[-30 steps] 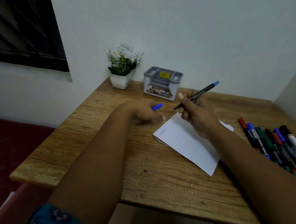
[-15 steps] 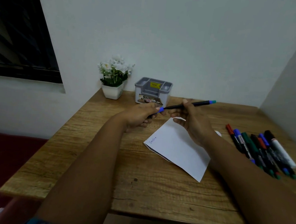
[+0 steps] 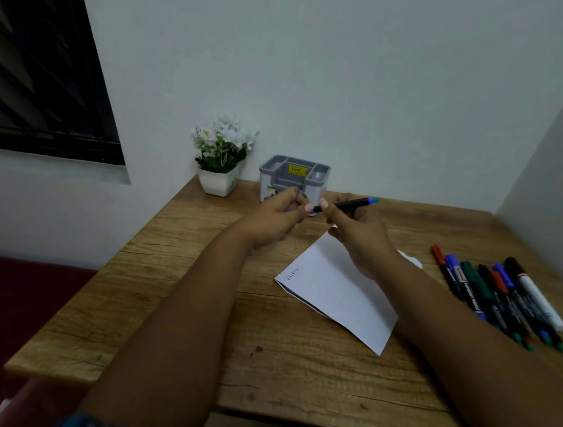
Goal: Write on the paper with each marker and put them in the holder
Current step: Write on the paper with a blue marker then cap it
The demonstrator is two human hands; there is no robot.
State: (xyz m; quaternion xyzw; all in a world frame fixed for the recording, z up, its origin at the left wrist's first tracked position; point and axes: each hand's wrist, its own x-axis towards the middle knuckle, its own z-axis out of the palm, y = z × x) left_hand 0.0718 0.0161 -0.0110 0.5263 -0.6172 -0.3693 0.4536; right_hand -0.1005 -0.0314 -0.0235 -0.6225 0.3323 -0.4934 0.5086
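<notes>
My right hand point(image 3: 357, 234) grips a black marker point(image 3: 349, 204) with a blue end that points right. My left hand point(image 3: 278, 216) pinches the marker's blue cap point(image 3: 309, 212) right at the marker's tip, and my fingers mostly hide the cap. Both hands hover above the desk in front of the grey holder point(image 3: 294, 176). Below them lies the white paper point(image 3: 335, 287) with a blue word written at its left corner. Several capped markers point(image 3: 499, 296) lie in a row at the right.
A white pot of white flowers point(image 3: 221, 159) stands left of the holder, against the wall. The wooden desk point(image 3: 193, 325) sits in a corner, with walls behind and to the right. A dark window is at the left.
My hands came together and rose toward the holder. The blue cap in my left hand met the marker's tip. The marker swung from tilted up to nearly level.
</notes>
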